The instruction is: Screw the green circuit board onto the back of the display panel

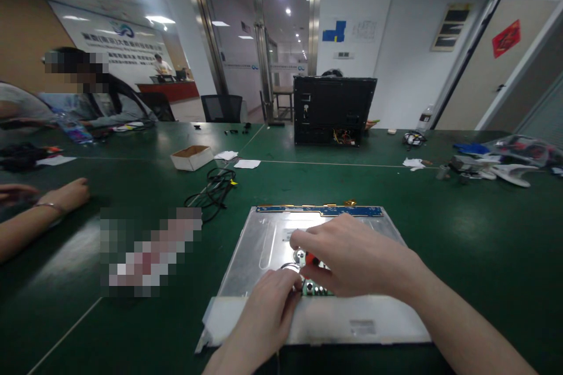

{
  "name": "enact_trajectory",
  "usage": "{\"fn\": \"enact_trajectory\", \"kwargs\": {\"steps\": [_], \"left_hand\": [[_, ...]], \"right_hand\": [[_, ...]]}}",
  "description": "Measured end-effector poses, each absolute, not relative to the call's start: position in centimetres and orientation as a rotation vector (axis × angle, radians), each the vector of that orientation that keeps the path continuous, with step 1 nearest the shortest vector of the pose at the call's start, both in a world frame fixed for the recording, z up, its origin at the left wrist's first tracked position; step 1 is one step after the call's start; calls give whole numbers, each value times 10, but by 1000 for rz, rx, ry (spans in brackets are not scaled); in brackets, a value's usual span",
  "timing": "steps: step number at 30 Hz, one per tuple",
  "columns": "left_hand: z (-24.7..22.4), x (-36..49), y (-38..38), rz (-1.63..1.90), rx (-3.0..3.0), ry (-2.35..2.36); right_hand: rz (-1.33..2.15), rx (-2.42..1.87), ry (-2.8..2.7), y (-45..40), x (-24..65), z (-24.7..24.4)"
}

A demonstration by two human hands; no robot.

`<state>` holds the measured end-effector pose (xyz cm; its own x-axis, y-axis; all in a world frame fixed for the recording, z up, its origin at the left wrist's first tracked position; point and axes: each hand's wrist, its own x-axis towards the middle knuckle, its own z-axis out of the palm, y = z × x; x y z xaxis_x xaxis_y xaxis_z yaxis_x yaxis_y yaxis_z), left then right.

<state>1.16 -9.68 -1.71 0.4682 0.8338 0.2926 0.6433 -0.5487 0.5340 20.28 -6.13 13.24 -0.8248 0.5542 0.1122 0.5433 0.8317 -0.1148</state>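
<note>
A silver flat display panel (246,246) lies back side up in front of me, with a blue circuit strip (352,211) along its far edge. On its middle sits a small green circuit board (320,289), largely covered by my hands. My right hand (347,255) is closed around a small red-orange object (311,259), whose kind I cannot make out, just above the board. My left hand (275,299) rests at the board's left side, its fingertips pinched together near a thin cable (288,266). What lies between those fingertips is hidden.
A black equipment case (334,108) stands at the back of the green table (461,252). Black cables (215,193) and a white box (192,157) lie left of the panel. Another person's hand (70,194) rests further left. Plastic-wrapped items (519,152) lie far right.
</note>
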Motion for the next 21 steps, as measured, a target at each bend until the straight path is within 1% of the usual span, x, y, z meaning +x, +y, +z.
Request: {"fn": "enact_trajectory", "kwargs": {"steps": [5, 15, 21], "left_hand": [[-16, 13, -95, 807, 2389, 1231], [-17, 13, -96, 735, 2367, 1268], [-17, 12, -96, 730, 2360, 1247]], "right_hand": [[127, -886, -2867, -60, 202, 132], [156, -810, -2909, -63, 205, 133], [117, -870, -2900, -61, 203, 133]]}}
